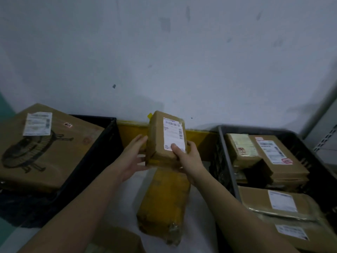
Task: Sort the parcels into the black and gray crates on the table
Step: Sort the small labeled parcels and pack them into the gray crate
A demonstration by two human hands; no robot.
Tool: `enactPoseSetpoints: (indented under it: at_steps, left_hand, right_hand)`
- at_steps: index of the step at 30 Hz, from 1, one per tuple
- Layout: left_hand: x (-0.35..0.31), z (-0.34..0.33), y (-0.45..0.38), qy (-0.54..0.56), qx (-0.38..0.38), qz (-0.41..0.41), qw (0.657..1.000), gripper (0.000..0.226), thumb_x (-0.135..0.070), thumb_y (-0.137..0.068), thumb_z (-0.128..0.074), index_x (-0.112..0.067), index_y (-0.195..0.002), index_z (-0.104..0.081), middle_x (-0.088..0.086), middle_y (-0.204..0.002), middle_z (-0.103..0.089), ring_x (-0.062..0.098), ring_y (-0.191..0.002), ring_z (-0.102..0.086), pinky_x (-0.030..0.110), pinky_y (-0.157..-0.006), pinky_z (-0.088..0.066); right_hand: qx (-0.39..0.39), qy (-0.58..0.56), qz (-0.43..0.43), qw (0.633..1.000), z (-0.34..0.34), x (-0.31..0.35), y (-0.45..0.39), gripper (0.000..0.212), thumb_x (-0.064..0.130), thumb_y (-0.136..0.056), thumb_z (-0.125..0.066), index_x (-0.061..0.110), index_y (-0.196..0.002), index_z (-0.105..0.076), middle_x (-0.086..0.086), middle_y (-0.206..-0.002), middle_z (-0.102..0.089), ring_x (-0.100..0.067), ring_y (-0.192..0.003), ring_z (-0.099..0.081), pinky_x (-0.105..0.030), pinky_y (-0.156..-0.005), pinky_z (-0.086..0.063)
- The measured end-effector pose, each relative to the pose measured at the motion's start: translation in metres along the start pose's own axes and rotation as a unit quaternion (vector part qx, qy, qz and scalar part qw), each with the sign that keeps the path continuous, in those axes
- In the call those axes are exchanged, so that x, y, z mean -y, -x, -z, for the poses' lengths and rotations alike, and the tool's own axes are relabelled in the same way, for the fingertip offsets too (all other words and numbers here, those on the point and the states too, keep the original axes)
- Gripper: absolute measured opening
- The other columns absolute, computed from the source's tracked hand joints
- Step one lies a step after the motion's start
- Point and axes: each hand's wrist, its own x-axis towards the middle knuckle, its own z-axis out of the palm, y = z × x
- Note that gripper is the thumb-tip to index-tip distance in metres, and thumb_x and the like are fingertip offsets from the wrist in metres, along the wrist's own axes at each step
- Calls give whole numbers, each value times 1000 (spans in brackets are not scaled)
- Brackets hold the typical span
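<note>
Both hands are holding a small brown parcel (165, 141) up at the centre of the view, above the white table (125, 198), between the two crates. The left hand (130, 158) is cupping the parcel's left side, at its nine o'clock, with fingers fairly straight along the edge and beneath the lower corner. The right hand (187, 157) is gripping the lower right corner, at five o'clock, its thumb (176, 149) pressing on the bottom of the white shipping label (173, 134) while the fingers are wrapping round behind. Both forearms are reaching in from the bottom edge, converging toward the parcel.

The label is showing barcodes and printed lines, too blurred to read. Directly below, at six o'clock, a yellow-wrapped parcel (164, 207) is lying on the table. At nine o'clock the black crate (102, 136) is carrying a large carton (45, 148) printed with a fan drawing. At three o'clock the gray crate (226, 161) is holding several labelled parcels (273, 156).
</note>
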Motion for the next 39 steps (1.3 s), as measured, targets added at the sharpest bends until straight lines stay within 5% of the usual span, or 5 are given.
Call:
enactPoseSetpoints:
  at_steps: [7,20,28,32,39]
  left_hand:
    - [-8,-45,19,-54,10,-63,997,83,-32,-80,-81,-48,-145,-32,3,-125,-64,26,-103,-69,49,-75,-61]
    - [-6,-73,23,-16,25,-106,994,81,-32,-82,-79,-47,-145,-32,1,-128,-62,26,-106,-67,51,-77,-61]
    - [-8,-131,25,-60,62,-96,992,41,-57,-100,-40,-42,-137,-37,4,-141,-49,29,-119,-58,56,-94,-53]
    - [11,-174,24,-163,67,-77,981,58,-56,-101,-39,-37,-154,-22,2,-158,-32,28,-131,-48,51,-102,-48]
    - [72,-250,21,-241,128,-34,961,81,-40,-100,-56,-27,-158,-1,2,-163,-23,27,-145,-30,42,-113,-32]
  right_hand:
    - [-42,111,148,982,19,14,8,74,36,-85,-75,26,-145,-33,6,-127,-58,-16,-112,-63,-43,-89,-59]
    - [1,32,144,989,60,30,19,57,34,-94,-66,26,-144,-40,-2,-131,-58,-18,-109,-65,-34,-81,-62]
    - [-87,43,124,988,131,44,26,46,47,-94,-61,31,-135,-47,2,-128,-60,-16,-113,-62,-43,-96,-55]
    - [-151,56,93,983,189,56,36,63,60,-86,-62,33,-141,-47,0,-132,-59,-22,-114,-62,-50,-96,-54]
    - [-195,24,62,978,269,53,62,49,42,-97,-58,23,-142,-50,-4,-125,-63,-24,-106,-66,-32,-66,-59]
